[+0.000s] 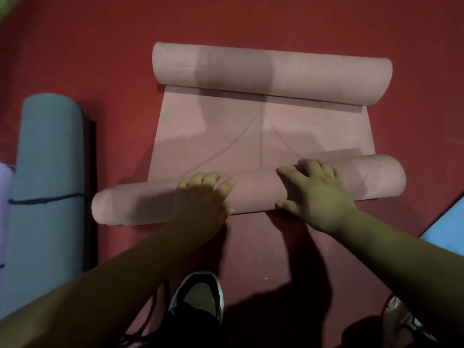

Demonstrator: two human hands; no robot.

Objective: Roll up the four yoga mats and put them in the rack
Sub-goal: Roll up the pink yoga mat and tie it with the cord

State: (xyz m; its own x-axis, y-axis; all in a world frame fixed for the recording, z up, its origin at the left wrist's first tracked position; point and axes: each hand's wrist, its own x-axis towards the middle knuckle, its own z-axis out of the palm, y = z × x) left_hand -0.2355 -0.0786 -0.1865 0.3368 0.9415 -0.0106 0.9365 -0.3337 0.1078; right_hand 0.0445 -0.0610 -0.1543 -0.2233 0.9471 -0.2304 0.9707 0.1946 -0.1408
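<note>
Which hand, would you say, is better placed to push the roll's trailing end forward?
Left, likely: the roll trails at its left end, and the left hand rests on that half, unlike the right hand.

left hand (pixel 202 197), right hand (pixel 319 197), palms down

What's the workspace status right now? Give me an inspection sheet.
Surface: red floor.
Job's things: pink mat partly rolled, near roll under both hands, far end curled too; teal mat rolled, strapped, at left; lilac mat cut off at left edge; blue mat at right edge.
Clutter: nothing seen.
Hands: left hand and right hand press flat on the near roll.
Cables: nothing seen.
Surroundings: shoes at bottom; rack not identifiable.
</note>
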